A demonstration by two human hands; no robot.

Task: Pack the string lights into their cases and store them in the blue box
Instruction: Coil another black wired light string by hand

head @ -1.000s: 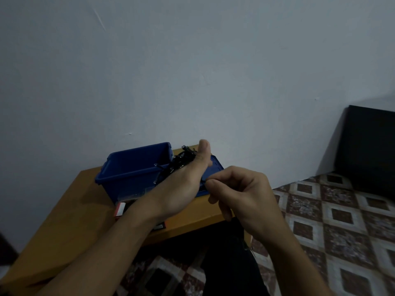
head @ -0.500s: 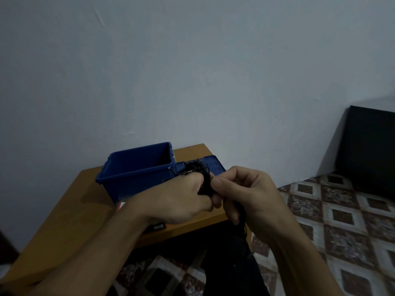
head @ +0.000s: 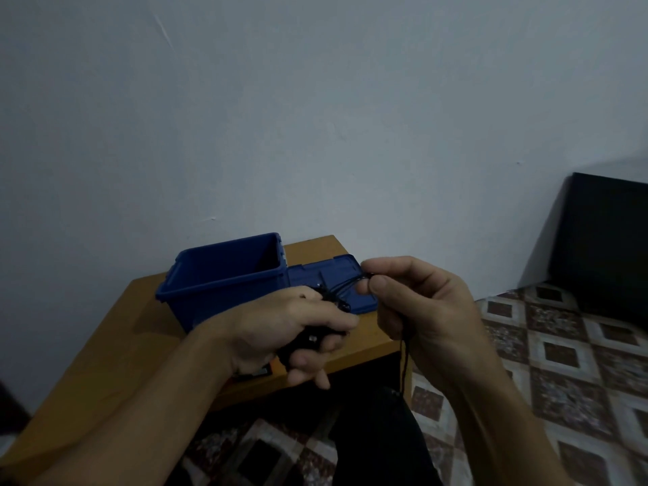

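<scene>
- The left hand (head: 291, 331), just below the frame's centre, has its fingers curled round a black bundle of string lights (head: 308, 340), which shows between thumb and fingers.
- The right hand (head: 420, 310), right of centre, pinches a strand of the same black cord between thumb and forefinger. The other fingers are loosely curled.
- A short stretch of cord runs between the two hands, and another length hangs down from the right palm toward the bottom of the frame.
- The blue box (head: 224, 275) stands open on the wooden tabletop (head: 115, 345), above and left of the left hand. Its inside is too dark to tell what it holds.
- The blue lid (head: 336, 275) lies flat on the tabletop just right of the box, behind the cord.
- Patterned floor tiles (head: 561, 345) fill the lower right, and a dark panel (head: 606, 240) stands at the right edge.
</scene>
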